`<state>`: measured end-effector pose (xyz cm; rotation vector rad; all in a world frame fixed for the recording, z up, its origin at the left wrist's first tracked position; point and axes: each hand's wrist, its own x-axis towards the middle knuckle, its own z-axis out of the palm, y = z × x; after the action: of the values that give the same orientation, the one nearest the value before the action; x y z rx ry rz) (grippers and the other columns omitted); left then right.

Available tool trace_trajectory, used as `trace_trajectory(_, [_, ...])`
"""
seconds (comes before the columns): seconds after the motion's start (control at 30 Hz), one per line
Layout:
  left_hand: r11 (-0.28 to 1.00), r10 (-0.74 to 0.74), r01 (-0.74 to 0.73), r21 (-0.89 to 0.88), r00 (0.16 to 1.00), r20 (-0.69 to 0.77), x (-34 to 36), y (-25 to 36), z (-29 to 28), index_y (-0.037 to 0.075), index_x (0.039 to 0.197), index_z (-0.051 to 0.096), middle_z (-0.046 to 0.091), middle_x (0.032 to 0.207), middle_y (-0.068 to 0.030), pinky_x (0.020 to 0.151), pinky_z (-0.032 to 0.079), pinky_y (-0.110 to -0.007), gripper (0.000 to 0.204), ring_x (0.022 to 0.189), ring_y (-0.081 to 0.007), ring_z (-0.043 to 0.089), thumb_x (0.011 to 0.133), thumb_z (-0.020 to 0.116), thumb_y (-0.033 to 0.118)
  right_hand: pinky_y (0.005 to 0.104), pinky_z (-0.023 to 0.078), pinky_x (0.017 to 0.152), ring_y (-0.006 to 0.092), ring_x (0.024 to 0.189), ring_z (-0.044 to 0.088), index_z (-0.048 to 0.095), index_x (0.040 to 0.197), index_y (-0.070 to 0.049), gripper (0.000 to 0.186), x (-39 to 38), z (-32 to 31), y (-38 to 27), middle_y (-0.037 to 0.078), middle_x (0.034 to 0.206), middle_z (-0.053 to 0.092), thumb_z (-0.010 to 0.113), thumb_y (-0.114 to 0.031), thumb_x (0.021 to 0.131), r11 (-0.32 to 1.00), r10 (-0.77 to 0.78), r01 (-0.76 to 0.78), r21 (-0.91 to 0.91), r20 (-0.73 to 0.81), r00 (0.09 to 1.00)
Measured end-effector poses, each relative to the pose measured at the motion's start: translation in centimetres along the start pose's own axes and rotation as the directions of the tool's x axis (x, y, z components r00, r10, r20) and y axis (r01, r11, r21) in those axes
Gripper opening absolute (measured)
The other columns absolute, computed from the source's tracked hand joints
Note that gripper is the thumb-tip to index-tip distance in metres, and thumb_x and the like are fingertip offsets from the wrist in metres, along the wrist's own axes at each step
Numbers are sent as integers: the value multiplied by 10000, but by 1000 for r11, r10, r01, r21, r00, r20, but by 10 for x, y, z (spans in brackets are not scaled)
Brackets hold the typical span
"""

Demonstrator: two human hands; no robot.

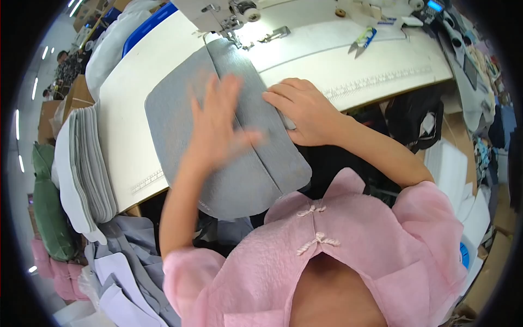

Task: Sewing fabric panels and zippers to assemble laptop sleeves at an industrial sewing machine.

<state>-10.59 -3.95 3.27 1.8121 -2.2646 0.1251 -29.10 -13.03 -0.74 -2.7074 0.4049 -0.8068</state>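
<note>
A grey fabric panel with rounded corners lies on the white sewing table and hangs over its front edge. A straight seam or overlapping edge runs along its length. Its far end sits by the needle and presser foot of the sewing machine. Above the panel's middle is my left hand, blurred by motion, with its fingers spread. At the panel's right edge my right hand has its fingers bent round the border. A small pale grey piece shows between its fingers and thumb, and what it is I cannot tell.
Thread snips lie at the back right of the table, beyond a printed ruler strip. A thick stack of grey panels hangs at the table's left side, with loose grey pieces below. Another person sits far left.
</note>
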Motion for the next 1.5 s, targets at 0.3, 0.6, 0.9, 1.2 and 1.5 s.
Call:
trace_trajectory(0.3, [987, -62, 84, 140, 986, -153, -100, 101, 37, 89, 1237, 391, 372, 1285, -164, 924, 32, -612, 693, 1212, -364, 298, 568, 568, 135, 344, 390, 644, 274, 747, 467, 508, 917, -15, 455, -50, 4, -46, 117, 825, 502, 666, -137, 508, 982, 184, -179, 65, -83, 979])
trace_trajectory(0.6, [990, -112, 116, 74, 992, -65, -98, 106, 22, 208, 1121, 537, 460, 1217, -79, 914, 72, -587, 494, 1166, -271, 378, 629, 568, 178, 351, 405, 808, 289, 965, 500, 497, 1059, 7, 465, -83, 57, -22, 166, 1049, 526, 664, -102, 639, 731, 450, -397, 555, 45, 892])
trace_trajectory(0.9, [988, -75, 82, 128, 996, -55, -100, 102, 31, 255, 1112, 541, 470, 1204, -74, 900, 99, -581, 500, 1157, -271, 384, 622, 590, 169, 209, 454, 572, 99, 618, 548, 572, 873, 10, 126, -88, 56, -35, 31, 716, 577, 531, -67, 783, 11, 388, -537, 844, 491, 780])
trace_trajectory(1.2, [982, -67, 70, 173, 997, -24, -100, 104, 32, 291, 1116, 532, 472, 1200, -75, 906, 65, -593, 457, 1147, -270, 391, 679, 583, 170, 256, 492, 620, 137, 671, 566, 561, 915, 26, 156, -87, 32, -45, 70, 806, 581, 518, -77, 807, -312, 299, -498, 809, 581, 757])
trace_trajectory(1.5, [980, -37, 39, 193, 999, -14, -100, 105, 30, 291, 1108, 532, 488, 1179, -72, 896, 57, -609, 437, 1138, -260, 400, 693, 572, 158, 276, 493, 641, 160, 698, 570, 556, 927, 36, 162, -89, 31, -46, 86, 822, 582, 507, -71, 816, -380, 304, -457, 804, 575, 760])
